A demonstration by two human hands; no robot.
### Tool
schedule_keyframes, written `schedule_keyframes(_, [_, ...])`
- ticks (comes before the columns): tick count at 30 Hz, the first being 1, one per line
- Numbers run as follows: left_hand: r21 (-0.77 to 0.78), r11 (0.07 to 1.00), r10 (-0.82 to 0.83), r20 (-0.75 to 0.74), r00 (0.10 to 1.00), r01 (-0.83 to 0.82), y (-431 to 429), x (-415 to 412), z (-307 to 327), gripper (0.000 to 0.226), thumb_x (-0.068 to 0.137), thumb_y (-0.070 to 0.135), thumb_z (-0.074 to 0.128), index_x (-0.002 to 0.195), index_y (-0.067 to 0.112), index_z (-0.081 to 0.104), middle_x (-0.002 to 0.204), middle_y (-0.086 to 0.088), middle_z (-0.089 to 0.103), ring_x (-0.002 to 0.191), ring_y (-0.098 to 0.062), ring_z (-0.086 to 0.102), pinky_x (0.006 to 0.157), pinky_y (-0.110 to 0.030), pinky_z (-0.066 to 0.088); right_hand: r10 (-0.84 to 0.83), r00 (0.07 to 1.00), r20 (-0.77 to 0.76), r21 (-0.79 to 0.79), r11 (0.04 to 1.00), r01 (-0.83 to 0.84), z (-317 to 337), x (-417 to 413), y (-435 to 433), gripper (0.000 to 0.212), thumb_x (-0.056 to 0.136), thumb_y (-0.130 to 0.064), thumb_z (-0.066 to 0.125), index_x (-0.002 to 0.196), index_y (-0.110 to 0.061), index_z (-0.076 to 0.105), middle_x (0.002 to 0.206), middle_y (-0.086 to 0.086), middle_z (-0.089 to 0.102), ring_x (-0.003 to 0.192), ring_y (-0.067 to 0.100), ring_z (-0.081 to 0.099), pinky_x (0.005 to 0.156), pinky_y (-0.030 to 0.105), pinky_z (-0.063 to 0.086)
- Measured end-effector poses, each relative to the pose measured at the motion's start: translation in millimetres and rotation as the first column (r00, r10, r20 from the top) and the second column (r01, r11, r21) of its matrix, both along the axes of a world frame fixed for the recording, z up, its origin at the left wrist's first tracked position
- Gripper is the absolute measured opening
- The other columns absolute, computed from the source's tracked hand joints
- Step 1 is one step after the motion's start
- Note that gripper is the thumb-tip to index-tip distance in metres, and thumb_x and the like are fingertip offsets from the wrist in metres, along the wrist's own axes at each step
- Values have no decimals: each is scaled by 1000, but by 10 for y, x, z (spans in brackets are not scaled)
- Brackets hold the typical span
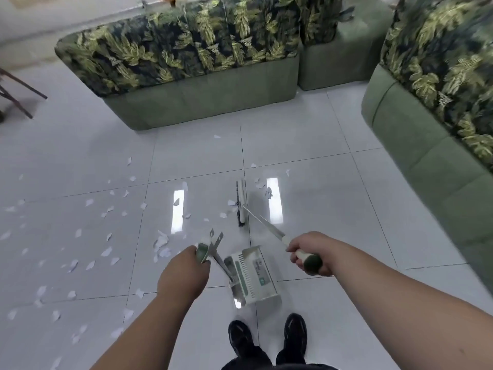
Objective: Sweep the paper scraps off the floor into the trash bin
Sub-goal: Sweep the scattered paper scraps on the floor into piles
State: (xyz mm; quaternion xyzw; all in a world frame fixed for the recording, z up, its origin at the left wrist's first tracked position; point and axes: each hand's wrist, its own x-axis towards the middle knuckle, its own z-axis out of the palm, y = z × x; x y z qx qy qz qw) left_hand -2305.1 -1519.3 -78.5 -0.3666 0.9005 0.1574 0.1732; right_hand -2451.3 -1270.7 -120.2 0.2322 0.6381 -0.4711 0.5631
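White paper scraps (106, 251) lie scattered over the glossy tiled floor, mostly to the left, with a few by the broom head. My right hand (306, 253) grips the green-and-white end of a broom handle. The broom head (241, 202) rests on the floor ahead, bristles facing left. My left hand (184, 272) grips the green handle top of a white upright dustpan (253, 279), which stands on the floor just in front of my black shoes (266, 337). No trash bin is in view.
A green sofa with leaf-print cushions (186, 76) stands ahead, and a second one (432, 124) lies along the right. Dark chair legs (18, 94) show at the far left. Ceiling lights glare on the tiles around the broom.
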Motion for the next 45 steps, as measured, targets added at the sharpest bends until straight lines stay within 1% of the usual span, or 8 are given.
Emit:
schedule_keyframes(7, [3,997,77,-32,997,-77,-243,74,29,17,96,26,49,81,18,49,82,6,59,67,-17,56,61,-30,45,194,971,-138,119,977,-179,121,-82,69,29,89,-6,61,117,-5,56,71,13,59,44,19,53,44,22,42])
schedule_keyframes(11, [8,996,93,-65,994,-93,-453,69,31,16,98,24,50,85,15,50,102,12,41,68,-20,56,58,-30,40,231,953,-195,231,955,-184,169,-252,-31,22,88,-4,60,110,-5,56,75,13,59,46,21,57,47,23,47])
schedule_keyframes(16, [60,989,142,-88,986,-137,-841,36,-7,9,97,18,49,90,12,52,123,-7,61,69,-22,56,58,-29,38,292,928,-231,375,907,-191,189,-520,-322,14,89,-2,58,102,-4,56,79,13,61,54,23,62,51,25,50])
schedule_keyframes(21, [118,976,194,-81,978,-184,-1400,21,-136,2,90,14,50,87,14,50,97,9,52,66,-19,56,55,-30,38,314,925,-212,459,868,-189,118,-729,-877,10,89,0,55,98,-4,55,81,15,61,58,24,64,57,27,50])
schedule_keyframes(27, [166,954,258,-42,965,-248,-2080,-20,-355,3,86,14,49,85,11,50,75,-3,58,63,-18,50,53,-29,35,399,906,-143,512,813,-278,-119,-809,-1925,12,89,1,54,100,-3,54,86,17,61,54,24,64,55,28,51])
schedule_keyframes(32, [211,924,327,-7,945,-319,-2587,8,-509,2,84,15,49,84,13,49,76,-2,58,66,-19,52,55,-29,36,448,889,-92,446,817,-366,-218,-428,-2918,7,90,2,52,95,0,57,77,18,61,43,25,64,49,27,52])
schedule_keyframes(38, [217,897,397,-14,918,-385,-2975,132,-518,12,87,16,50,76,16,44,76,0,57,64,-15,50,54,-29,35,487,871,-70,285,846,-450,98,-211,-3780,12,89,-2,56,100,-6,57,79,13,60,50,21,61,51,25,52])
schedule_keyframes(45, [212,878,445,-37,895,-428,-3213,191,-377,11,88,17,50,78,16,45,76,0,57,63,-16,51,54,-29,36,416,909,-17,176,896,-407,442,-386,-4301,15,88,-7,62,102,-11,58,67,7,62,39,15,53,48,21,44])
